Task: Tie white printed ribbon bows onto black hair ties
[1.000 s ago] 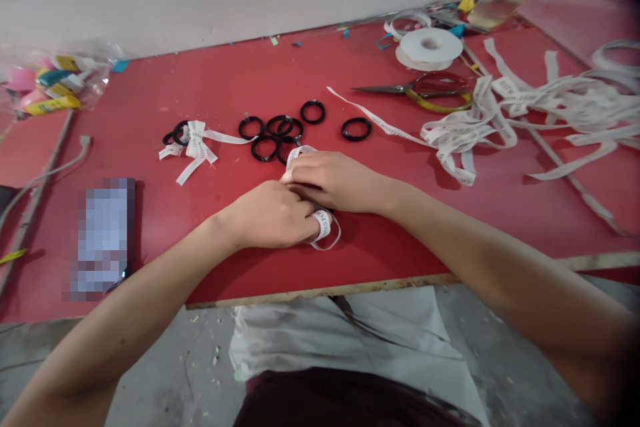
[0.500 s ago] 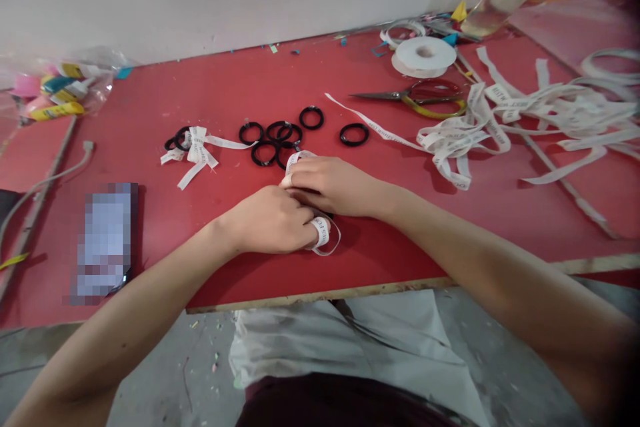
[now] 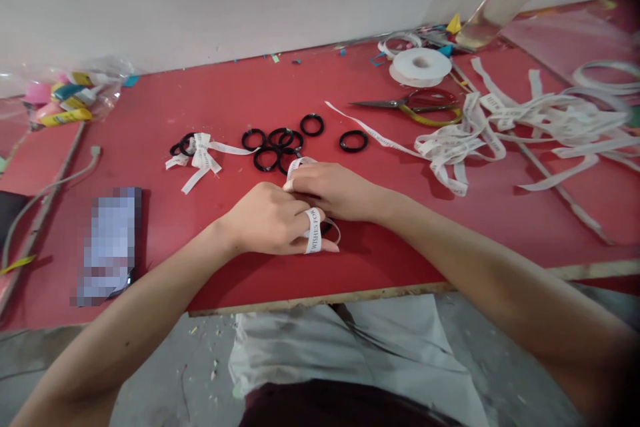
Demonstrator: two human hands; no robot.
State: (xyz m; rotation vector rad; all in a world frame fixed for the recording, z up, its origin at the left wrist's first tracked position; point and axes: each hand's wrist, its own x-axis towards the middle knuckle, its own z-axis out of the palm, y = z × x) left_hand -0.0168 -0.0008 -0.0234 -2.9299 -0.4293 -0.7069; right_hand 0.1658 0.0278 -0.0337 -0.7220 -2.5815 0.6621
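My left hand (image 3: 273, 219) and my right hand (image 3: 333, 188) meet low over the red table (image 3: 225, 93), both closed on one short strip of white printed ribbon (image 3: 314, 230). The strip wraps my left index finger and loops up round my right fingertip. A dark ring seems to lie under the hands, mostly hidden. Just beyond my hands lie several loose black hair ties (image 3: 280, 141). A finished white bow on black ties (image 3: 197, 152) rests to the left.
Red-handled scissors (image 3: 417, 103), a white ribbon spool (image 3: 420, 67) and a heap of cut ribbon strips (image 3: 525, 120) fill the right side. A phone (image 3: 110, 243) and a cable (image 3: 45, 183) lie at left, a bag of coloured items (image 3: 65, 97) at far left.
My left index finger has stretched forward, and the ribbon loop on it now stands more upright. Both hands stay in the same spot.
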